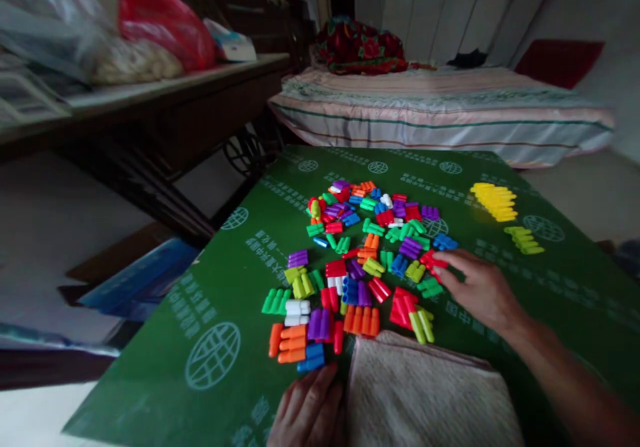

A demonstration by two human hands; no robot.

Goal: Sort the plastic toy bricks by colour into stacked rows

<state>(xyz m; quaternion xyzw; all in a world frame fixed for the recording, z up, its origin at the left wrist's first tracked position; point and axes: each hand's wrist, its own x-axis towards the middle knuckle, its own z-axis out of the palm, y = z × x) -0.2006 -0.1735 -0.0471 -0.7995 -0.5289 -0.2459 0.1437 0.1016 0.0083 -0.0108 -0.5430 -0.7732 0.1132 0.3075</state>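
Clamping red pc (433,261) in grip of R hand (479,292), right of ctr. Likely light, stiff, slickish; take by sides. Resting L hand (310,408) on bench (150,387), lower ctr; can't tell if gripping.

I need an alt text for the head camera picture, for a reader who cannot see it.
A person's right hand touches a small red piece among scattered, many-coloured plastic pieces on a green tabletop. The left hand rests beside a greyish cloth. Yellow pieces lie grouped apart toward the right; a bed stands beyond.
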